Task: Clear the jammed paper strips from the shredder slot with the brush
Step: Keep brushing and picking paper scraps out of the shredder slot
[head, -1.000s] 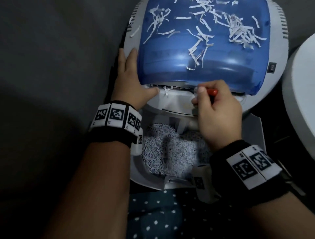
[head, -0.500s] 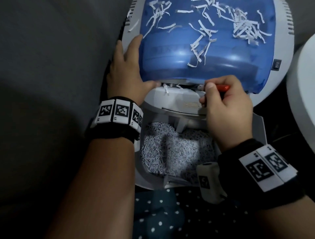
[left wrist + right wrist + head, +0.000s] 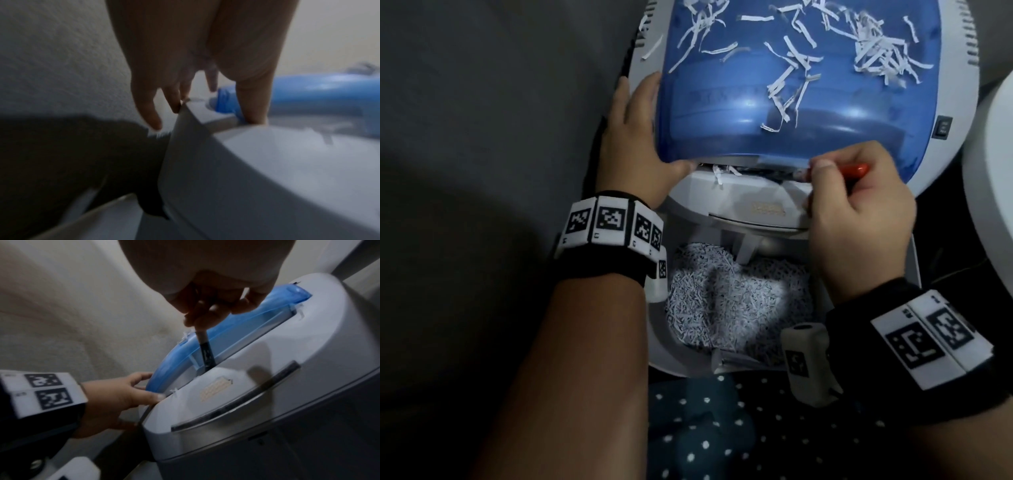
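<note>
A: Where does the job stand?

B: In the middle, by the look of it. The right hand [image 3: 859, 212] pinches the brush [image 3: 854, 169] by its red handle, fingers curled round it, and the dark bristle end [image 3: 207, 355] is pushed down into the slot [image 3: 756, 169] under the front edge of the blue cover [image 3: 791, 102].

A: And the left hand?

B: The left hand [image 3: 635, 144] lies flat against the left side of the shredder [image 3: 267, 386], fingers straight along the rim and the thumb at the slot's left end. It steadies the machine and grips nothing.

A: Are there strips left in the slot?

B: Yes. A few white strips [image 3: 722, 173] hang out of the slot's left part, between the thumb and the brush. The bristles work further right, so that clump is not yet reached. How much paper sits deeper inside cannot be told; the slot is dark.

A: What has been cleared, then?

B: Hard to judge. Loose strips [image 3: 873, 51] lie scattered over the cover, and the bin [image 3: 736, 305] below is heaped with fine shreds, but whether any came from this jam is not shown.

A: So what is left?

B: Probably a sweep leftwards along the slot to drag out the hanging strips, then a check that nothing is stuck.
</note>
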### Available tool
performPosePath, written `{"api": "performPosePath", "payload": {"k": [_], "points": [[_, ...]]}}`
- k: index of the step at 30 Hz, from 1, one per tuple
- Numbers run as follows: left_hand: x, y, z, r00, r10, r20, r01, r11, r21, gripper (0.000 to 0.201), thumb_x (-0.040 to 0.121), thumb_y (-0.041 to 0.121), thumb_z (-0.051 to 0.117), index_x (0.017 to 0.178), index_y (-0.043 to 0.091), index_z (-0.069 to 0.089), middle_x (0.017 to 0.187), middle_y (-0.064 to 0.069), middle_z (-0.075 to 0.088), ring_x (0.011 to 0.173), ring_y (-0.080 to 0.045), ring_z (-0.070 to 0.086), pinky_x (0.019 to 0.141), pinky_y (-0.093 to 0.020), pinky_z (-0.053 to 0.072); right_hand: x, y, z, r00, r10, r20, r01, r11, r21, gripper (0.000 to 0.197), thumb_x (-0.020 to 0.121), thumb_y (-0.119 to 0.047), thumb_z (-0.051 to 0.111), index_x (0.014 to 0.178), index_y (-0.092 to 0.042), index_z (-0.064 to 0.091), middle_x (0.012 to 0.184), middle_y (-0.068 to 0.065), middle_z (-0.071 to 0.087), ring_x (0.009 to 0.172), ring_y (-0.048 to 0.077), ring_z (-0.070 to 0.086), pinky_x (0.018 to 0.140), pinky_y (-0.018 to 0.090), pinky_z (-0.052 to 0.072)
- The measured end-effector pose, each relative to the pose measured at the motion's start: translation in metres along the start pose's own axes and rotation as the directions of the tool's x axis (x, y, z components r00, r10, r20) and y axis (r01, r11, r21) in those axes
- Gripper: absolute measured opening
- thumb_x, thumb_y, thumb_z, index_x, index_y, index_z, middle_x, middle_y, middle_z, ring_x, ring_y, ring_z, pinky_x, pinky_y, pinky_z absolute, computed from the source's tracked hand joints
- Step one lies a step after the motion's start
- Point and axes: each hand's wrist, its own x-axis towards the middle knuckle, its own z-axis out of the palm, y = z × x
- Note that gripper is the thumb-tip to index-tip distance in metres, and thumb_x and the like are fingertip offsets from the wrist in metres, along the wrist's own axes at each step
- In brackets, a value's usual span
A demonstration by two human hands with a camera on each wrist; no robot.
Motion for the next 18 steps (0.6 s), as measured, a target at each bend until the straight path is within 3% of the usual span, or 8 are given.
{"api": "performPosePath", "payload": {"k": [2,4,6,11,14,16,18], "points": [[-0.001,-0.001,-0.001,0.997,-0.061,0.052,0.064,0.996,-0.062,0.106,0.075,0.017,0.082,0.157,0.029,0.016,0.165,-0.006,0.008,0.132,-0.001,0.025,0.109,-0.019,0.024,0.001,0.003,0.001,1.000,0.013,0.015,-0.013,1.000,-0.002,0.008,0.091,-0.034,0.053,0.085,-0.030,0.057,0.066,-0.015,0.063,0.072,0.009,0.063,0.078,0.045,0.054],[-0.003,-0.001,0.001,0.983,-0.148,0.104,0.163,0.976,-0.146,0.105,0.081,0.014,0.075,0.158,0.030,0.005,0.162,-0.004,0.011,0.123,0.000,0.025,0.103,-0.017,0.022,-0.003,0.004,0.009,0.988,0.055,0.143,-0.059,0.998,0.021,0.010,0.092,-0.039,0.053,0.090,-0.033,0.059,0.071,-0.015,0.069,0.075,0.011,0.069,0.078,0.049,0.057],[-0.004,0.000,0.004,0.969,-0.195,0.151,0.227,0.944,-0.238,0.102,0.087,0.010,0.067,0.157,0.031,-0.003,0.161,0.000,0.015,0.128,-0.003,0.028,0.099,-0.016,0.023,-0.009,0.003,0.015,0.970,0.066,0.234,-0.077,0.996,0.036,0.011,0.091,-0.040,0.053,0.091,-0.033,0.062,0.073,-0.012,0.071,0.077,0.015,0.070,0.079,0.052,0.057],[-0.005,-0.001,0.006,0.959,-0.193,0.209,0.253,0.915,-0.314,0.102,0.091,0.003,0.061,0.156,0.031,-0.012,0.164,0.005,0.008,0.121,0.003,0.019,0.084,0.000,0.024,-0.002,0.000,0.013,0.994,0.037,0.101,-0.038,0.999,0.014,0.012,0.089,-0.034,0.051,0.087,-0.025,0.060,0.066,-0.009,0.062,0.074,0.019,0.065,0.075,0.045,0.053],[-0.007,0.001,0.005,0.958,-0.189,0.217,0.255,0.908,-0.333,0.102,0.091,-0.001,0.061,0.157,0.030,-0.011,0.163,0.005,0.007,0.117,0.006,0.019,0.061,0.012,0.023,-0.008,-0.001,0.022,0.970,0.046,0.237,-0.054,0.998,0.027,0.012,0.091,-0.037,0.051,0.092,-0.029,0.060,0.074,-0.005,0.070,0.078,0.022,0.069,0.079,0.050,0.055],[-0.007,0.000,0.003,0.957,-0.178,0.228,0.248,0.911,-0.330,0.103,0.091,0.001,0.062,0.157,0.032,-0.011,0.162,0.008,0.011,0.115,0.006,0.030,0.059,0.011,0.026,-0.009,-0.003,0.023,0.970,0.037,0.242,-0.052,0.997,0.057,0.009,0.089,-0.036,0.052,0.086,-0.032,0.060,0.072,-0.008,0.069,0.078,0.020,0.069,0.080,0.051,0.055],[-0.007,-0.003,-0.003,0.951,-0.183,0.251,0.260,0.911,-0.320,0.104,0.092,0.007,0.064,0.156,0.039,-0.012,0.155,0.013,0.019,0.091,0.012,0.053,0.056,0.003,0.036,-0.005,-0.004,0.021,0.989,0.000,0.145,-0.007,0.999,0.046,0.010,0.088,-0.033,0.053,0.083,-0.029,0.060,0.067,-0.010,0.064,0.074,0.014,0.064,0.077,0.045,0.053]]}}
